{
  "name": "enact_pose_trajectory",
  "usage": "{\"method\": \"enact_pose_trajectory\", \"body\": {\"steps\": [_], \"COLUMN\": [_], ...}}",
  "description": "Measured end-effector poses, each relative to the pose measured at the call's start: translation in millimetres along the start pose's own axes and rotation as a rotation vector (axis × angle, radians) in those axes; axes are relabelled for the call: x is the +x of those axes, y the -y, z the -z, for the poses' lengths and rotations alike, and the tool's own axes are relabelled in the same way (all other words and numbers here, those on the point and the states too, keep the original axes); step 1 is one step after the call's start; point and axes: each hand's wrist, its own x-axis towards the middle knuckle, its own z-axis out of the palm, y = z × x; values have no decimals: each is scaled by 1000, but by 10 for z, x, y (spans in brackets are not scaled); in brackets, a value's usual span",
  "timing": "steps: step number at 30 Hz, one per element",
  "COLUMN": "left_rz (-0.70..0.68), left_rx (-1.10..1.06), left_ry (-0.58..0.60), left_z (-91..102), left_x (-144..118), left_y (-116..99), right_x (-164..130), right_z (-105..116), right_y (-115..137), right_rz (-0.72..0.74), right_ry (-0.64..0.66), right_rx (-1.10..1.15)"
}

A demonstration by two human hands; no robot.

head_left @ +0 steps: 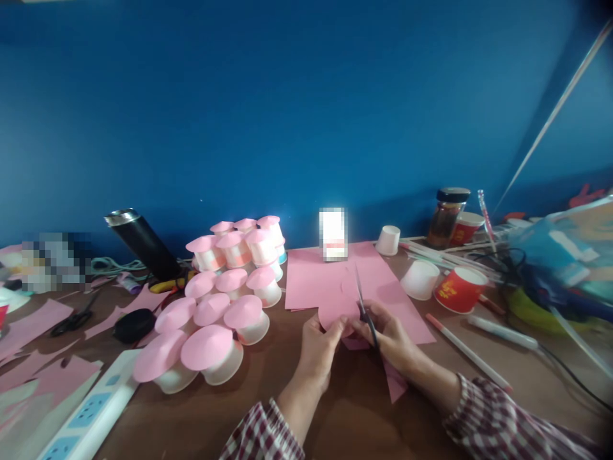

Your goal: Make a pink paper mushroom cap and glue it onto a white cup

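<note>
Pinching pink paper (335, 313) in L hand (318, 345) grip, R hand (390, 338) clamped on scissors (364, 306) cutting its edge.

Both forearms wear red-and-white checked sleeves (268, 434), seemingly pushed back from bare hands.

Blue wall (287, 115) behind brown wooden table (268, 396); thin white rod (555, 112) leans diagonally at right; soft, even light.
</note>
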Motion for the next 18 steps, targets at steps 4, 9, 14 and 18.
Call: {"method": "enact_pose_trajectory", "body": {"steps": [4, 9, 14, 18], "left_rz": [-17, -34, -36, -57], "left_rx": [-38, -91, -109, -78], "left_ry": [-65, -160, -213, -216], "left_z": [32, 39, 39, 75], "left_x": [21, 41, 47, 66], "left_y": [-17, -111, -144, -104], "right_x": [-20, -52, -64, -66], "right_z": [15, 57, 39, 24], "right_y": [22, 29, 91, 139], "right_rz": [-19, -18, 19, 9], "right_ry": [64, 144, 203, 226], "right_rx": [-16, -131, -242, -278]}}
